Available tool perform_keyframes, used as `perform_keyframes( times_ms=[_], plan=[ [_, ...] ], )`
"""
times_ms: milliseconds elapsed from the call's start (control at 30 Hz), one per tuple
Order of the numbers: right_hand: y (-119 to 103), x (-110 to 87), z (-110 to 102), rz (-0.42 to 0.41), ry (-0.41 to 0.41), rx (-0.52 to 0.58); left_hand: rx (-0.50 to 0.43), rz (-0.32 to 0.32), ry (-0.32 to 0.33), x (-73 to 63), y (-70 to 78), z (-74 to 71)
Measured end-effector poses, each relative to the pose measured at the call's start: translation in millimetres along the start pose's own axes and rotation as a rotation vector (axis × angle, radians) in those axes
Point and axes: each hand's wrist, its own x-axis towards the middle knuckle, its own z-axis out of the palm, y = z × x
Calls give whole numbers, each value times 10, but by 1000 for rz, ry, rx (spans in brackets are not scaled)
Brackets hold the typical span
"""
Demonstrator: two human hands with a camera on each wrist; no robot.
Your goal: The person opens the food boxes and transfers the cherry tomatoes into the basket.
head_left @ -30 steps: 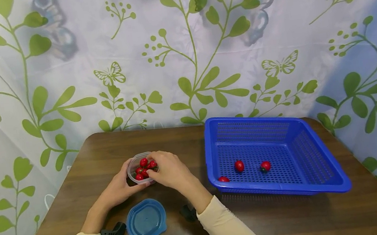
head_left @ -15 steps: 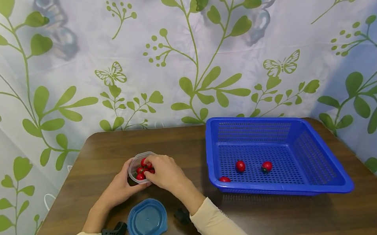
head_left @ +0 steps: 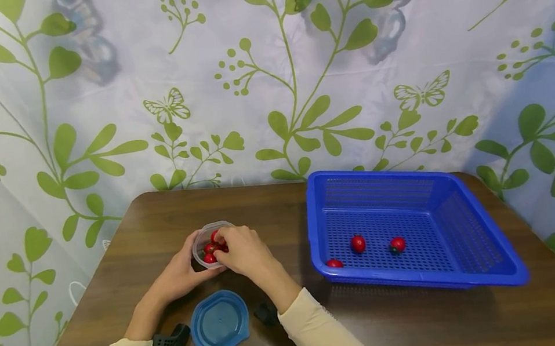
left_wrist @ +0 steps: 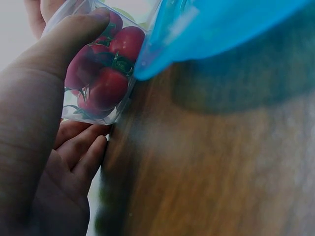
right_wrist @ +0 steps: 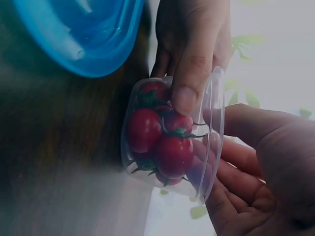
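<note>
A small clear plastic container [head_left: 197,255] holds several red cherry tomatoes [head_left: 209,248] with green stems. My left hand [head_left: 178,276] grips its side; in the right wrist view the left thumb [right_wrist: 186,98] lies along the wall. My right hand [head_left: 247,253] has thumb and fingers inside the rim, curled about a cherry tomato, which they mostly hide. In the right wrist view the container [right_wrist: 129,152] shows the tomatoes [right_wrist: 174,155] through its wall. A blue lid [head_left: 219,324] lies on the table between my forearms.
To the right stands a blue perforated basket [head_left: 402,278] with three tomatoes [head_left: 357,243] on its floor. Everything sits on a brown wooden table [head_left: 254,199]. Behind it hangs a leaf-patterned curtain [head_left: 248,112].
My right hand has shifted slightly inward over the container, its fingers staying among the tomatoes. The left hand keeps its hold. The whole view has drifted a little; lid and basket stay put.
</note>
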Motion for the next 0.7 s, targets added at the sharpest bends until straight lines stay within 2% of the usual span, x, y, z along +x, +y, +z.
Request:
perform_keyframes(
  times_ms=[333, 700],
  plan=[
    [-22, 48, -52, 15, -53, -21, -16, 35, 2, 29, -15, 24],
    [-82, 130, -51, 37, -109, -64, -17, 21, -14, 12, -15, 3]
  ],
)
